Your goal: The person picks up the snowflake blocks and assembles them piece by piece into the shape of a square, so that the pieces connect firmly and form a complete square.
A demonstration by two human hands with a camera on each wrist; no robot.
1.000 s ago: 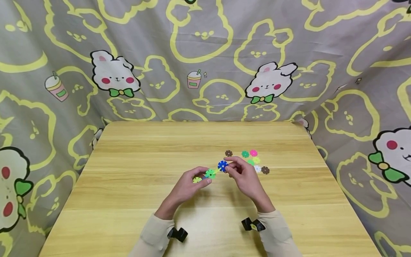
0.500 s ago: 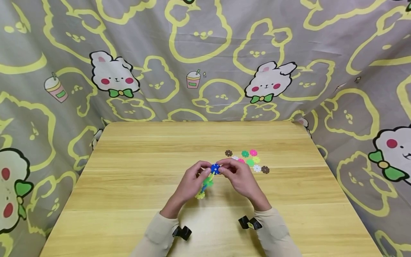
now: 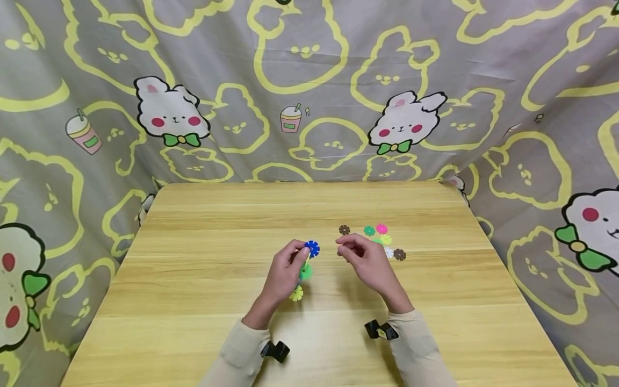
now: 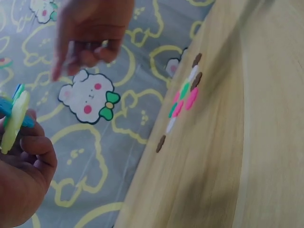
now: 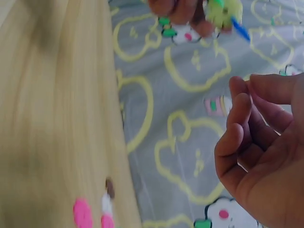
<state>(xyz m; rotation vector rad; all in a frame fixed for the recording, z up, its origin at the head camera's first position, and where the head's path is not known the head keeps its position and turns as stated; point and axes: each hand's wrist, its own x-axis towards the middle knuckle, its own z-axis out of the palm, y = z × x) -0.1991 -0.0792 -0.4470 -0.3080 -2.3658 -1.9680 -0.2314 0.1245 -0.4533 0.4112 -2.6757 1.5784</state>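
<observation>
In the head view, the left hand holds a small chain of joined snowflake discs above the wooden desk, fingers curled round its middle; a blue disc stands at the top by the fingertips, a green disc sits below it and a yellow disc hangs lowest, toward the wrist. The right hand hovers just beside it to the right, apart from the chain, its fingers loosely curled and holding nothing that can be seen. Just beyond the right hand lies a cluster of loose discs flat on the desk, among them brown, green, pink and white ones. A bunny-print cloth hangs behind and around the desk. In the left wrist view, the left hand sits at the lower left gripping the chain seen edge-on, the yellow-green disc in front of the blue one; the right hand hangs above with fingers bent downward, and the loose discs lie in a line along the desk's edge. In the right wrist view, the right hand fills the lower right, fingers loosely curved toward the thumb around no visible piece, while the left hand with the chain shows blurred at the top edge, well apart.
</observation>
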